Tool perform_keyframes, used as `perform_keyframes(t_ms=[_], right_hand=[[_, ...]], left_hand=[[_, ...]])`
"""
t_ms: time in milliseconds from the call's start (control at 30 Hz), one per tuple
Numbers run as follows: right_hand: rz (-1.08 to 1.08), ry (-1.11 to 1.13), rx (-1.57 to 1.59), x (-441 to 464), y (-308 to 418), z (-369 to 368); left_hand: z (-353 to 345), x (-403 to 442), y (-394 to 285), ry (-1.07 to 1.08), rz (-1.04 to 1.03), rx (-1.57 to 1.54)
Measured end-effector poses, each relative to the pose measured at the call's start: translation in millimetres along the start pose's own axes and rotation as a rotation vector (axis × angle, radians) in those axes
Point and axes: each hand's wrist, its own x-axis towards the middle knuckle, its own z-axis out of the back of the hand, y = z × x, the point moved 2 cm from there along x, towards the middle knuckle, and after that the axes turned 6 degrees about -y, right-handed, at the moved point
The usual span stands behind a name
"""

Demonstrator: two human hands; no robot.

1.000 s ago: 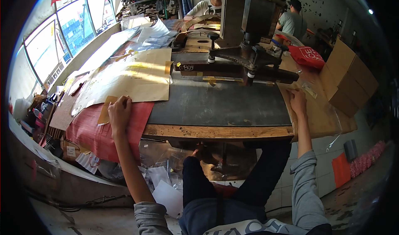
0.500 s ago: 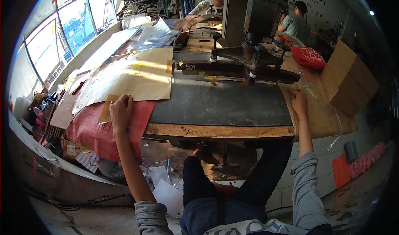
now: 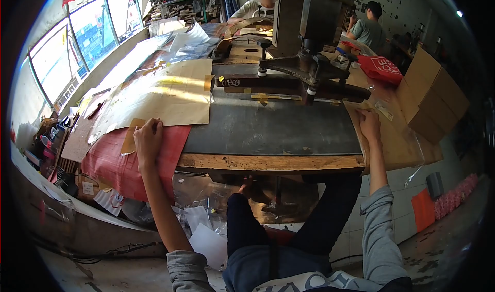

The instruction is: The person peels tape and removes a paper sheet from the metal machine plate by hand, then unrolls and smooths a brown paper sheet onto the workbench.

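Note:
My left hand (image 3: 148, 141) is curled closed at the lower edge of a large beige sheet (image 3: 170, 98). Under it are a red sheet (image 3: 167, 142), which hangs over the table's front, and a small tan strip (image 3: 130, 140). The fingertips meet the beige sheet's edge; whether they pinch it I cannot tell. My right hand (image 3: 369, 125) is also closed, resting on brown paper (image 3: 394, 147) beside the right end of a dark flat plate (image 3: 278, 129). What its fingers hold, if anything, is hidden. Between and beyond my hands, a dark metal bar (image 3: 240, 83) lies across the plate under a press head (image 3: 309, 65).
Wood (image 3: 268, 162) edges the table in front of my legs. An open cardboard box (image 3: 433, 98) and a red bag (image 3: 380, 70) stand at the right. Clear plastic sheets (image 3: 193, 40) lie at the back left. Two people are farther back.
The view has shifted very slightly. Both my hands stay in nearly the same places, and the sheets and the press look unchanged.

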Motion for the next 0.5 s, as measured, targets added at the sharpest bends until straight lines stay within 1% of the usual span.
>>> perform_keyframes(t_ms=[267,333,433,500], right_hand=[[0.020,-0.014,0.000,0.0,-0.8,-1.8],[0.020,-0.007,0.004,-0.9,1.2,1.1],[-0.144,0.216,0.014,-3.6,15.7,16.0],[-0.200,0.345,-0.152,-9.2,34.0,25.9]], left_hand=[[0.3,0.5,-0.6,0.003,0.021,-0.018],[1.5,-0.8,-2.7,-0.027,-0.016,-0.014],[4.7,-1.3,-7.1,-0.032,-0.049,-0.021],[6.4,-2.2,-11.5,-0.034,-0.060,-0.015]])
